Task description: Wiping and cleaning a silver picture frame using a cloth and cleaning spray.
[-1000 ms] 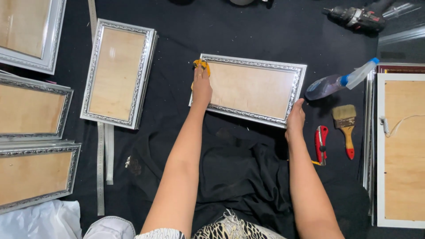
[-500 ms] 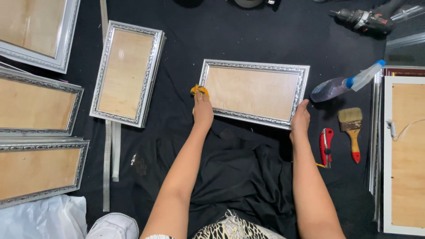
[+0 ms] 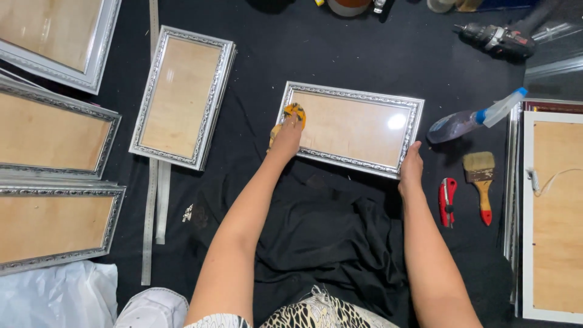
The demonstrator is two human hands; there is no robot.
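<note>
**Both hands on the silver frame, yellow cloth at its left end**

I'm looking straight down on a black cloth [image 3: 340,54] spread wide under everything. Biggest pieces first: silver frames stacked at nine o'clock [image 3: 51,130], a white-edged board at three o'clock [image 3: 555,212], and another silver frame [image 3: 182,97] lying at ten o'clock. Dead centre sits the silver picture frame [image 3: 352,127], flat, its glass catching a glare spot.

My left hand [image 3: 286,135] is on that frame's left end, fingers pressed down on a yellow cloth [image 3: 295,112] at the frame's upper-left corner. My right hand [image 3: 412,167] is at the lower-right corner, fingers curled against the frame's edge, gripping it there.

Smaller now: a long metal ruler [image 3: 149,200] at eight o'clock, a drill [image 3: 498,39] at one o'clock, a spray bottle [image 3: 473,118] just right of the frame, then a paintbrush [image 3: 481,182] and a red utility knife [image 3: 447,200] at four o'clock, both apart from my right hand.
</note>
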